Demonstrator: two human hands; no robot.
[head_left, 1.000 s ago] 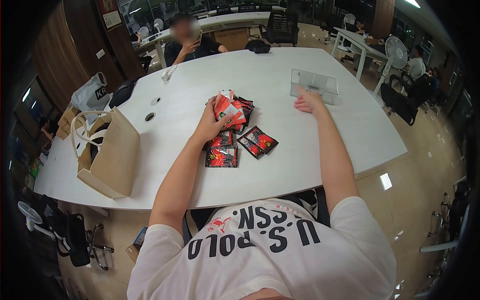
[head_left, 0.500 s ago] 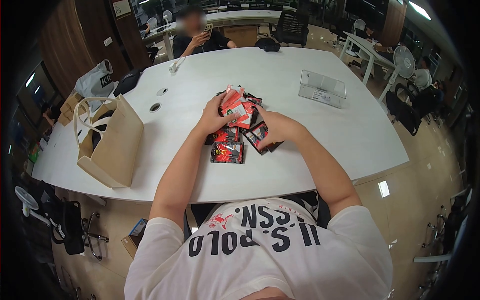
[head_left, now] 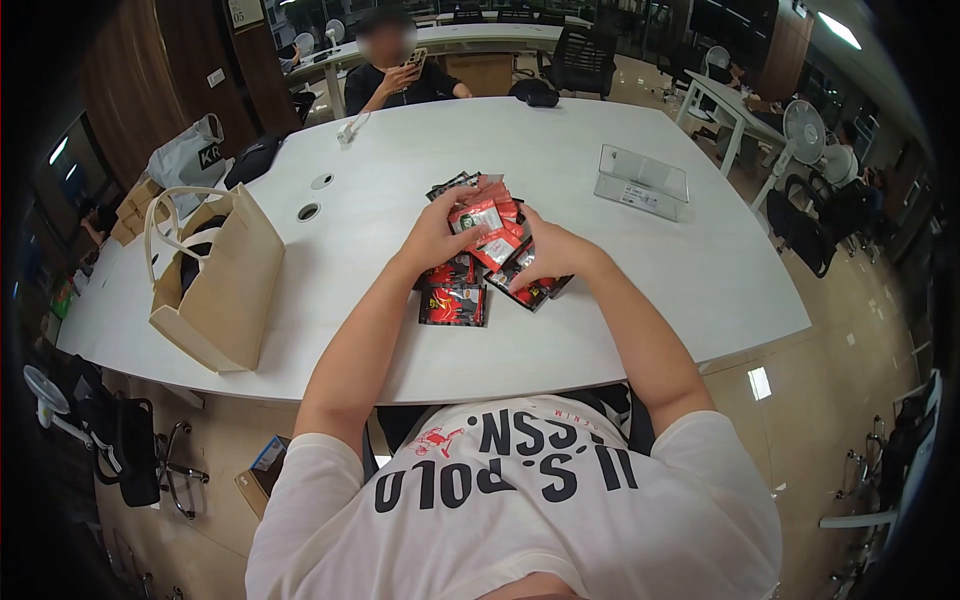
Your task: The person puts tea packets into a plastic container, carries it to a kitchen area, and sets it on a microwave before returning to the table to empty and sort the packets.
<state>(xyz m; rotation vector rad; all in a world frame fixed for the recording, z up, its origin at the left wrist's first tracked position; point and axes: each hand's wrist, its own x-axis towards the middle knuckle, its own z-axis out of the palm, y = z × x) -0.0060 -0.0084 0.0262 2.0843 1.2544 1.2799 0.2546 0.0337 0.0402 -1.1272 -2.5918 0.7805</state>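
Observation:
A loose pile of red and black sachets lies on the white table in front of me. My left hand (head_left: 437,236) is at the pile's left side, thumb over several red-and-white sachets (head_left: 490,222) and fingers curled behind them. At the right edge, my right hand (head_left: 553,250) rests cupped against the pile, its thumb spread from the fingers over some black-and-red sachets (head_left: 535,291). One black-and-red sachet (head_left: 452,306) lies flat at the near side, below my left hand. Some fingertips are hidden among the sachets.
On the left of the white table (head_left: 400,150) stands a cream tote bag (head_left: 225,290), with a grey bag (head_left: 190,155) behind it. A clear plastic holder (head_left: 642,185) stands at the right. Across the table, a person (head_left: 390,85) holds a phone.
My right hand has moved in against the pile, and the red-and-white sachets have shifted slightly to the right. My left hand stays on them.

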